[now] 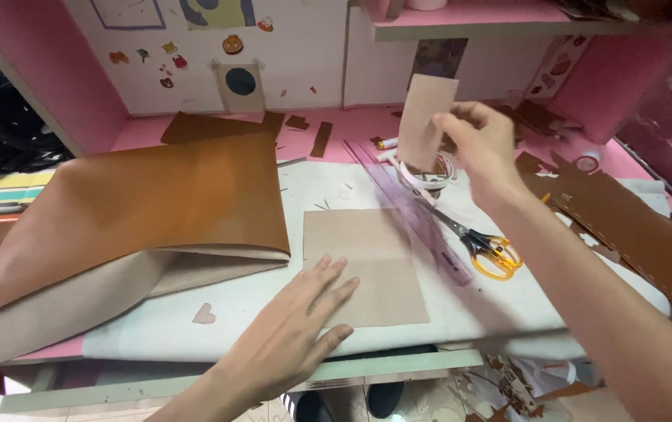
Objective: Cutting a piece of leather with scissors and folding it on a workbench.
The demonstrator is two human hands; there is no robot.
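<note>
My left hand [293,332] lies flat with fingers spread on the lower left corner of a tan rectangular sheet [371,258] on the white work mat [234,305]. My right hand [483,144] is raised above the desk and pinches a smaller tan rectangular piece [426,117], held upright. Under that piece lie a roll of tape [429,176] and a clear purple ruler [422,219]. Yellow-handled scissors [486,248] rest beside the ruler, just below my right forearm.
A large folded brown sheet [156,211] with a pale underside covers the left of the desk. Brown cut pieces [632,227] lie at the right, with scraps [219,125] at the back. A small heart-shaped scrap [204,314] sits near the front edge. Stickers dot the back wall.
</note>
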